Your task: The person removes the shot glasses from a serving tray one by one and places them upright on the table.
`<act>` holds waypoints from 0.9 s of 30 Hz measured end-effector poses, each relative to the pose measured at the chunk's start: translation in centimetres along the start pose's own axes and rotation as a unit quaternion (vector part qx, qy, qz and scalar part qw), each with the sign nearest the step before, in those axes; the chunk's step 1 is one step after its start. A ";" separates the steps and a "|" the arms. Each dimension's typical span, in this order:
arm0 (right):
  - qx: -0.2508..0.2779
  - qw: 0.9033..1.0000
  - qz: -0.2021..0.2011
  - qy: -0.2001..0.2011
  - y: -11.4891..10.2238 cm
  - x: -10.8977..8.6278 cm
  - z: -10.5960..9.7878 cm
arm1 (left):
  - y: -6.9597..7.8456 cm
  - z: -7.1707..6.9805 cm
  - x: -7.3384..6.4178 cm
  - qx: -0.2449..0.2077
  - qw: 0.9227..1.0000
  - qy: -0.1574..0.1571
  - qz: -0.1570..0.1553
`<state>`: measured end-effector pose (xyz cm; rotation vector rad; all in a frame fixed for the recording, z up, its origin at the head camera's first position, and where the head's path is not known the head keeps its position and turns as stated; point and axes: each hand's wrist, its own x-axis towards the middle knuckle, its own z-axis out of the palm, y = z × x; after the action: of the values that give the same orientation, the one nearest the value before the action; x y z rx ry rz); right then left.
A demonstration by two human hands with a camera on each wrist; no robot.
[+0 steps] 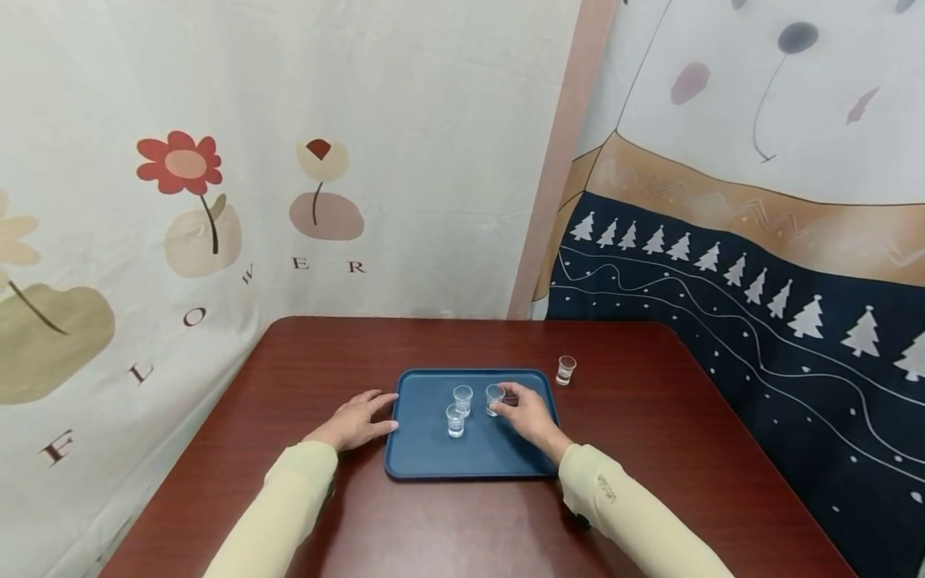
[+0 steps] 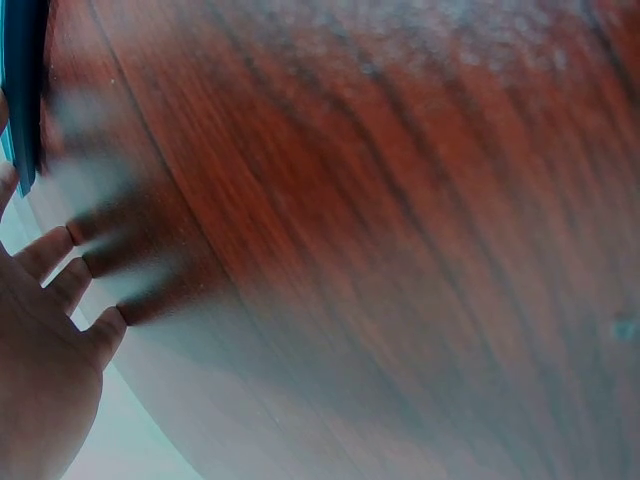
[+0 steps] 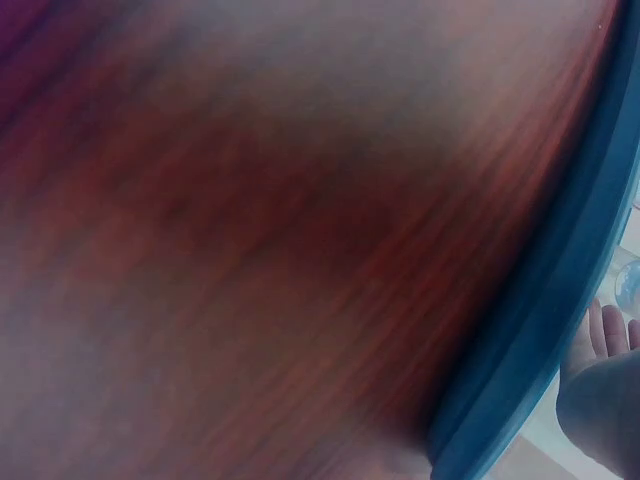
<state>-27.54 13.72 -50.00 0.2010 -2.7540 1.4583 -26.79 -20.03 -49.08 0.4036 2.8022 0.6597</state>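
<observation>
A blue rectangular tray (image 1: pixel 426 457) lies on the table, bearing several small clear shot glasses. My right hand (image 1: pixel 529 415) reaches over its right side and pinches one shot glass (image 1: pixel 495 399) between thumb and fingers. Left of it on the tray stand two more, a rear glass (image 1: pixel 462 398) and a front glass (image 1: pixel 454 421), close together. At the tray's left rim, my left hand (image 1: pixel 356 421) rests with its fingers spread, fingertips right at the edge. In the left wrist view, fingers (image 2: pixel 70 285) of that hand touch the table.
Another shot glass (image 1: pixel 566 369) stands on the red-brown wooden table (image 1: pixel 340 345), just beyond the tray's right rear corner. Behind the table hang a cloth with flowers (image 1: pixel 433 160) and a dark blue cloth with white trees (image 1: pixel 723 321).
</observation>
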 end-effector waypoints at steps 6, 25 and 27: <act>-0.006 1.000 -0.006 0.011 0.1 0.1 0.0 | 0.3 0.0 0.0 0.002 1.000 0.005 0.006; 0.000 0.999 -0.006 0.038 -0.2 -0.2 -0.5 | 0.4 0.0 -0.2 0.001 1.000 0.002 0.002; 0.000 0.999 -0.005 0.046 -0.3 -0.1 -0.7 | 0.4 0.0 -0.1 0.000 1.000 0.002 0.002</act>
<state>-27.41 14.12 -49.34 0.1431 -2.6773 1.4282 -26.57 -19.72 -48.86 0.4097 2.8058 0.6617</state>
